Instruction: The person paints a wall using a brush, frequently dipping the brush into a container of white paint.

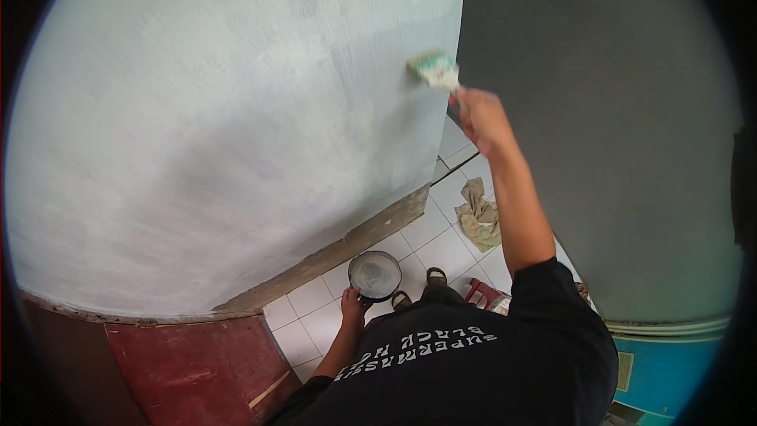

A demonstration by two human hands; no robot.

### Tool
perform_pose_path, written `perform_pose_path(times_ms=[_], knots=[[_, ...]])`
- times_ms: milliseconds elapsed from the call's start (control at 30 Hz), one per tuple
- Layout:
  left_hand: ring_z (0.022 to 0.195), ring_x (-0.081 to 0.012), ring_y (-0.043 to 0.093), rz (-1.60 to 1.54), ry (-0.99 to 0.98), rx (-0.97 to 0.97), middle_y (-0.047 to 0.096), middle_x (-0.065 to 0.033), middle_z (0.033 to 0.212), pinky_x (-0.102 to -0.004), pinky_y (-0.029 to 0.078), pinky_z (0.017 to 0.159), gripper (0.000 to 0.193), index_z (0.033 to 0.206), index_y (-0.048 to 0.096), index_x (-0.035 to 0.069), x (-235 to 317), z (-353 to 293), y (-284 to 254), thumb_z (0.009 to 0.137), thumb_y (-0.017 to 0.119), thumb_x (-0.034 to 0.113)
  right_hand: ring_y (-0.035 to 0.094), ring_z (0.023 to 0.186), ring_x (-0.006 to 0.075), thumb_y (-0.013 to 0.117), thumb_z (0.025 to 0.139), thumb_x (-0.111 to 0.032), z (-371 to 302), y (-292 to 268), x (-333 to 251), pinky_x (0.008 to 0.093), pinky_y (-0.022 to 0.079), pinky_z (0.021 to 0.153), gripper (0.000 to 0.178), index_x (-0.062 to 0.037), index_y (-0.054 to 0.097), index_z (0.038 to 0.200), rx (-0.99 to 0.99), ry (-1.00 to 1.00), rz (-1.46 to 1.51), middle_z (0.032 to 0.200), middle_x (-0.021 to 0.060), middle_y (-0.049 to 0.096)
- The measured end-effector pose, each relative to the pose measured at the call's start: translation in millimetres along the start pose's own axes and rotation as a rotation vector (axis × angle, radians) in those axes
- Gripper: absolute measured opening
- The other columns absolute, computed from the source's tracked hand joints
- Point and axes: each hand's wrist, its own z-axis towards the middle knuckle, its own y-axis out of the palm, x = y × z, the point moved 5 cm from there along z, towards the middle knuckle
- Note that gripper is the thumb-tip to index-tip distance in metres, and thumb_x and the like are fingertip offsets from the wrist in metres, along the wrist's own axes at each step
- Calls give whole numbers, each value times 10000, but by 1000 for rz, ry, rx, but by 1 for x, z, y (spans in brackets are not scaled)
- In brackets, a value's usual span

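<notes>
My right hand (481, 114) is closed around the handle of a paintbrush (438, 71), held up at the right edge of a pale, whitish wall (236, 110). The brush head is smeared with white and green paint and slightly blurred; its bristles are at the wall's surface, though I cannot tell how firmly they touch. Low down, my left hand (355, 300) grips the rim of a round, dark-edged bowl (374, 274) with whitish paint inside. Brush streaks and greyish patches show across the wall.
A crumpled, stained rag (479, 217) lies on the white tiled floor (441, 252). Beside my feet is a red plastic stool (485, 294). A dark grey panel (599, 110) stands at the right, a red board (181, 363) at the lower left, and a blue surface (670, 371) at the lower right.
</notes>
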Motion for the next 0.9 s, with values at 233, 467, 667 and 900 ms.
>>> perform_pose_path(times_ms=[233,467,667,900], knots=[[987,-283,563,11,-45,-70,522,-102,1094,-427,444,828,304,1129,461,79,11,-1,15,903,483,281,280,531,82,505,944,-246,-12,20,-158,264,237,475,268,-14,635,907,-31,-272,62,600,-41,361],[915,-258,606,-50,-47,-17,536,-97,1055,-422,504,784,317,1148,447,86,5,0,2,883,535,238,259,488,67,500,946,-294,7,29,-125,248,222,448,279,-53,639,918,-12,-270,65,567,-60,346],[934,-259,598,-76,-49,-1,531,-95,1023,-425,509,781,284,1136,450,87,3,-3,-12,893,518,216,329,465,58,520,947,-315,23,19,93,247,274,427,279,-66,643,914,-53,-19,154,565,-51,395],[996,-285,601,15,-95,68,535,-129,1062,-453,519,824,300,1167,444,42,-1,-32,-32,915,486,199,337,451,59,528,939,-341,24,5,310,241,282,408,307,-57,637,975,-30,311,137,564,-43,404]])
